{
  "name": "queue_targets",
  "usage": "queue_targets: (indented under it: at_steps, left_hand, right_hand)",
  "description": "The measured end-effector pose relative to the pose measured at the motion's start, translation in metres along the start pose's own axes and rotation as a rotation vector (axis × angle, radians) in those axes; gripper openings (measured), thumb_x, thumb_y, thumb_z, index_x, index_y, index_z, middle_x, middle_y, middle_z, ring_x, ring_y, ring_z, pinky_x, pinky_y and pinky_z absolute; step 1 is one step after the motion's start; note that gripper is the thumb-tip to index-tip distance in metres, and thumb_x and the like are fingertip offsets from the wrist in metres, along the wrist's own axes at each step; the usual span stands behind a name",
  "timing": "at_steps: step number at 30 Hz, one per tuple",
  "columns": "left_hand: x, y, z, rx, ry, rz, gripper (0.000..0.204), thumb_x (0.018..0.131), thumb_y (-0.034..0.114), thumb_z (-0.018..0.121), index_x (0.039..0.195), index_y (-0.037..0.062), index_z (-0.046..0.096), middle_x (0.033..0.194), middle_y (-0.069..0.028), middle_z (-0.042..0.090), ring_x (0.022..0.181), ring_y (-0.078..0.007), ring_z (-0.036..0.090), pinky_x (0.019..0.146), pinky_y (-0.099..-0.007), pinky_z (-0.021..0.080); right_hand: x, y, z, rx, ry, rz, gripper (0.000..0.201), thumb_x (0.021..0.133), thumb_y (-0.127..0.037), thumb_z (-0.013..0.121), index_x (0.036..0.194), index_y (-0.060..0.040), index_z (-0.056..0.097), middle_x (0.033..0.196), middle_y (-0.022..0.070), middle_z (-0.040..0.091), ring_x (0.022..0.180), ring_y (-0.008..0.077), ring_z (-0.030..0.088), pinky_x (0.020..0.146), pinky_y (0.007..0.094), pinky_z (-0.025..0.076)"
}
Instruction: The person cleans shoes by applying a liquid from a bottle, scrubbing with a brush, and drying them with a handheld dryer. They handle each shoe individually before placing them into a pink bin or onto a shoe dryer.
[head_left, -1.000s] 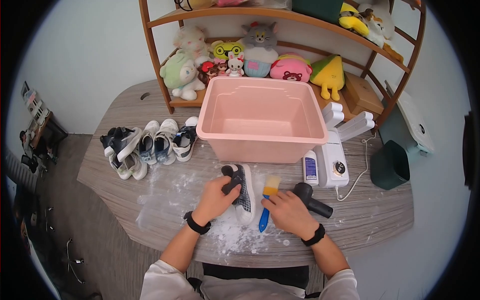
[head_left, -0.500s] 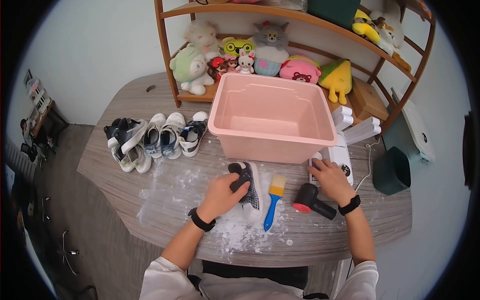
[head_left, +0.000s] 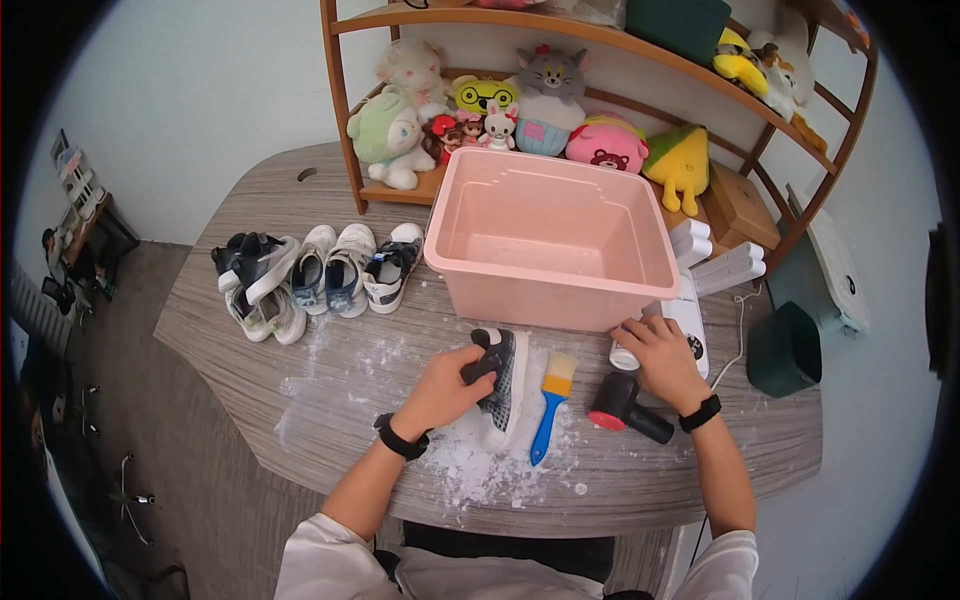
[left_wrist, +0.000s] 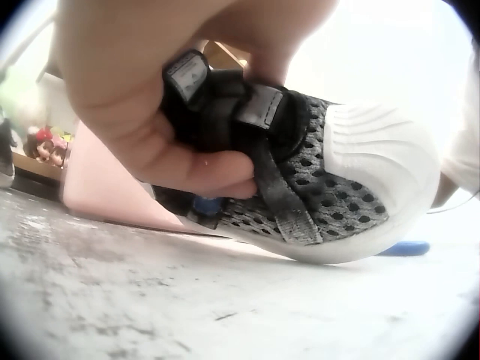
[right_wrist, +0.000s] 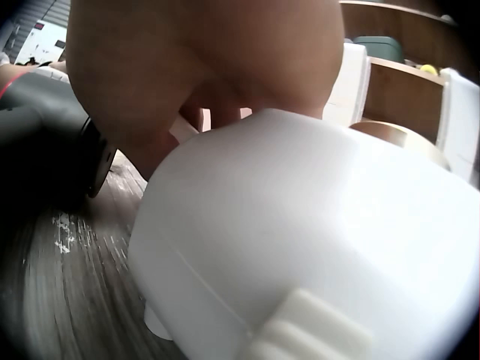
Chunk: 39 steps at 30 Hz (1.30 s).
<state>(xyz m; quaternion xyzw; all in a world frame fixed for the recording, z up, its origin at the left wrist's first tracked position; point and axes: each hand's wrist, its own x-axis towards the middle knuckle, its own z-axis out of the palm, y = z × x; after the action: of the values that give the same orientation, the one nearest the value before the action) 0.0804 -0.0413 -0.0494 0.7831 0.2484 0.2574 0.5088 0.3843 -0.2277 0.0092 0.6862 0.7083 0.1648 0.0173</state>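
My left hand (head_left: 448, 388) grips a child's grey mesh sneaker (head_left: 506, 385) by its dark upper and strap. Its white rubber toe cap (left_wrist: 382, 150) points toward me, and the sole is low over the powder-dusted table. My right hand (head_left: 672, 365) is curled round a white bottle (head_left: 624, 357), most of which it covers, beside a white shoe dryer (head_left: 686, 312). Between the hands lies a brush (head_left: 549, 415) with a blue handle and pale bristles. A black hair dryer (head_left: 632, 408) with a red end lies just below my right hand.
A large pink tub (head_left: 560, 295) stands behind the sneaker. Several small shoes (head_left: 345, 270) are lined up at the left. White powder (head_left: 480, 470) is scattered over the table. Plush toys (head_left: 550, 100) fill the shelf behind; a dark green bin (head_left: 785, 350) is at the right.
My right hand has left the brush, moved right past the hair dryer and closed round the white bottle. My left hand keeps its hold on the sneaker. The head view has shifted slightly.
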Motion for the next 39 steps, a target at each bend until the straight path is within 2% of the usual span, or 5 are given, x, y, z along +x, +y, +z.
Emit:
queue_targets:
  at_steps: [6,12,16,20,39]
  left_hand:
    - [-0.001,0.005,-0.002,-0.114,-0.137,-0.015,0.02,0.089,0.012,0.074,0.099,-0.0027,0.067,0.075,-0.0082,0.061,0.069,-0.0125,0.056,0.062,-0.0308,0.046]
    - [-0.003,0.013,-0.003,-0.118,-0.28,0.001,0.022,0.094,0.011,0.073,0.109,-0.0032,0.067,0.084,-0.0061,0.064,0.075,-0.01,0.057,0.066,-0.0287,0.049]
    - [-0.002,0.015,-0.002,-0.139,-0.302,-0.001,0.023,0.095,0.012,0.073,0.111,-0.0029,0.066,0.087,-0.008,0.065,0.077,-0.0108,0.058,0.067,-0.0286,0.05]
    - [-0.002,0.012,-0.002,-0.109,-0.307,0.014,0.023,0.095,0.012,0.073,0.112,-0.0023,0.066,0.088,-0.0083,0.065,0.077,-0.0111,0.059,0.067,-0.0284,0.05]
    - [-0.002,-0.002,0.005,-0.09,-0.274,-0.002,0.018,0.096,0.01,0.066,0.107,-0.0031,0.062,0.083,-0.0211,0.062,0.07,-0.0267,0.058,0.067,-0.0367,0.048]
  right_hand:
    - [-0.008,0.004,-0.012,0.438,0.24,0.111,0.058,0.068,0.002,0.078,0.124,-0.0079,0.067,0.119,0.0105,0.07,0.106,0.0332,0.062,0.094,0.0422,0.051]
    - [-0.028,-0.021,-0.019,1.078,0.636,0.404,0.045,0.089,-0.009,0.075,0.128,0.0022,0.057,0.119,0.0162,0.069,0.089,0.0178,0.068,0.075,0.0344,0.059]
    - [-0.022,-0.054,-0.029,1.585,0.593,0.547,0.06,0.095,-0.02,0.069,0.143,-0.0006,0.037,0.125,0.0235,0.066,0.071,0.022,0.071,0.052,0.0269,0.055]
    - [-0.013,-0.074,-0.021,1.812,0.51,0.571,0.045,0.095,0.0,0.065,0.135,0.0003,0.046,0.127,0.0226,0.067,0.078,0.0195,0.071,0.062,0.0267,0.058]
    - [0.014,-0.114,-0.013,1.559,0.387,0.721,0.038,0.087,-0.001,0.08,0.122,0.0017,0.064,0.114,0.0102,0.072,0.097,0.012,0.068,0.082,0.0268,0.057]
